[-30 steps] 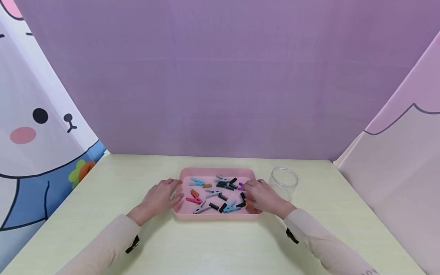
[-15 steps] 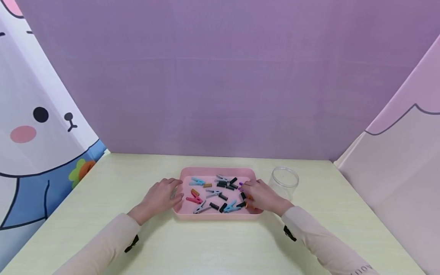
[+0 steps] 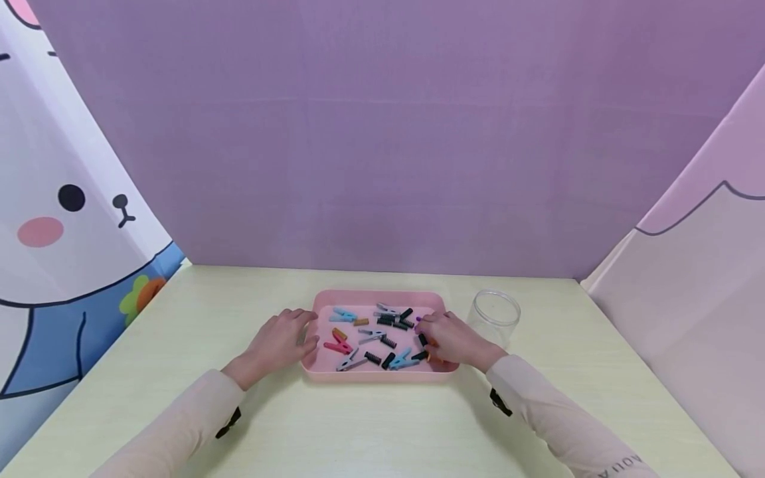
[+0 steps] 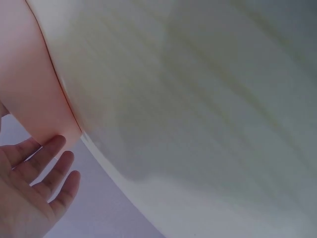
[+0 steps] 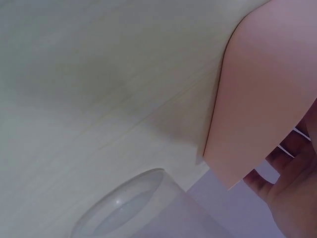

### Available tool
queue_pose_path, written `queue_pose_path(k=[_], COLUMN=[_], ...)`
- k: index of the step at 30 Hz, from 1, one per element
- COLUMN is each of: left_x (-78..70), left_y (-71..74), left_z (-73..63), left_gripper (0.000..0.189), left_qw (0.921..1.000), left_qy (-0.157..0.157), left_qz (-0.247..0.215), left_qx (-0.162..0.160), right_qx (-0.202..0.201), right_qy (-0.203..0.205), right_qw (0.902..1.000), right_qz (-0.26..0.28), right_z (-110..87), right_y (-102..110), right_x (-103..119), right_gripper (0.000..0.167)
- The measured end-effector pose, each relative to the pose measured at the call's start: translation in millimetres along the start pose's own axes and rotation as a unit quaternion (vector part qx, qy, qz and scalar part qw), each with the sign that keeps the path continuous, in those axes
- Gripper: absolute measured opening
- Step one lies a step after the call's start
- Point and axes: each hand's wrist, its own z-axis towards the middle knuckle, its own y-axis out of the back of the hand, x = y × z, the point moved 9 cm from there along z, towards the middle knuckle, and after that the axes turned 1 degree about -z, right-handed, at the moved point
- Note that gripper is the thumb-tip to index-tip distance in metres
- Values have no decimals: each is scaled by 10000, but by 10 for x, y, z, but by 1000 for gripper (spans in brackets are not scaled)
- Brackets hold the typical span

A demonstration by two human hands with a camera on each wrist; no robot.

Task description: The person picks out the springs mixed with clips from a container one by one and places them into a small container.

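A shallow pink tray [image 3: 382,377] holds small clothespins and short comb-like pieces. At its left rim is my left hand [image 3: 271,348], fingers loosely bent and fingertips right at the edge. In the left wrist view those fingers [image 4: 58,144] show spread apart beside the tray wall. My right hand [image 3: 459,342] reaches over the right rim, fingers loosely bent above the contents. Part of a purple piece [image 3: 418,320] and an orange piece [image 3: 435,359] peek out beside it. Nearer the middle lie a red clothespin [image 3: 339,344], a light blue clothespin [image 3: 403,360] and a grey clothespin [image 3: 350,362].
A clear round jar [image 3: 493,317], open at the top, stands just right of the tray, behind my right wrist. The pale table [image 3: 382,425] ends at a purple cloth wall [image 3: 382,146]. Patterned curtains hang at both sides.
My right hand and forearm have shifted very slightly left. The left hand stays at the tray rim, and the tray's contents look the same.
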Motion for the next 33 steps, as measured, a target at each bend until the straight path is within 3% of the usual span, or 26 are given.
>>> queue_pose_path(k=[18, 27, 33], left_x=[21, 8, -1], left_y=[-14, -3, -4], left_z=[7, 12, 13], left_gripper=[46, 46, 47], left_qw=[9997, 9999, 9999], left_qy=[161, 107, 91], left_qz=[-128, -95, -70], left_qx=[100, 77, 77], right_qx=[290, 221, -48], right_qy=[-72, -90, 19], right_qw=[9994, 9994, 9995], right_qz=[159, 250, 321], right_z=[28, 2, -9], right_y=[-3, 31, 106], right_x=[2, -8, -14], right_gripper=[19, 23, 25])
